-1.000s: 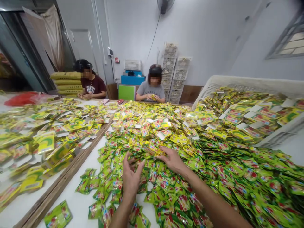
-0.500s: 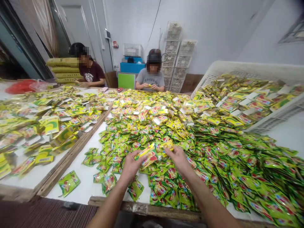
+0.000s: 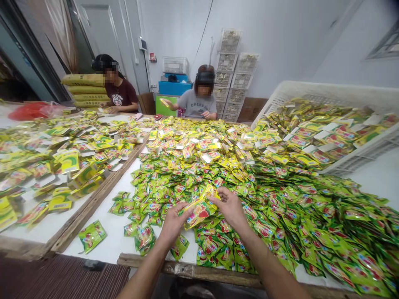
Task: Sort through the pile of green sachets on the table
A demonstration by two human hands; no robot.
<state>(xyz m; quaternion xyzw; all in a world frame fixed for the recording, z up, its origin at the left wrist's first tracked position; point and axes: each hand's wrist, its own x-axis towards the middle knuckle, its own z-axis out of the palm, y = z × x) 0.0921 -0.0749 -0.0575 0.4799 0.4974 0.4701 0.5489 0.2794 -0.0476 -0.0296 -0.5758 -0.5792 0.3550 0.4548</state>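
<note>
My left hand [image 3: 173, 222] and my right hand [image 3: 230, 206] are both closed on a yellow-and-red packet [image 3: 199, 208], held between them just above the table's near edge. The left hand pinches its lower left end, the right hand its upper right end. Under and around my hands lies a deep spread of small green sachets [image 3: 280, 207] on the white table [image 3: 109, 245]. Further back the heap turns to yellow packets [image 3: 199, 145].
A white plastic crate [image 3: 352, 162] full of packets stands at the right. A second table [image 3: 40, 232] at the left carries more yellow packets. Two people [image 3: 199, 101] sit at the far end, one with an arm stretched out. Stacked crates [image 3: 232, 68] line the back wall.
A second ago both hands reached open into the heap; since then they have closed on a yellow-and-red packet and drawn it toward me. The far person has stretched an arm out.
</note>
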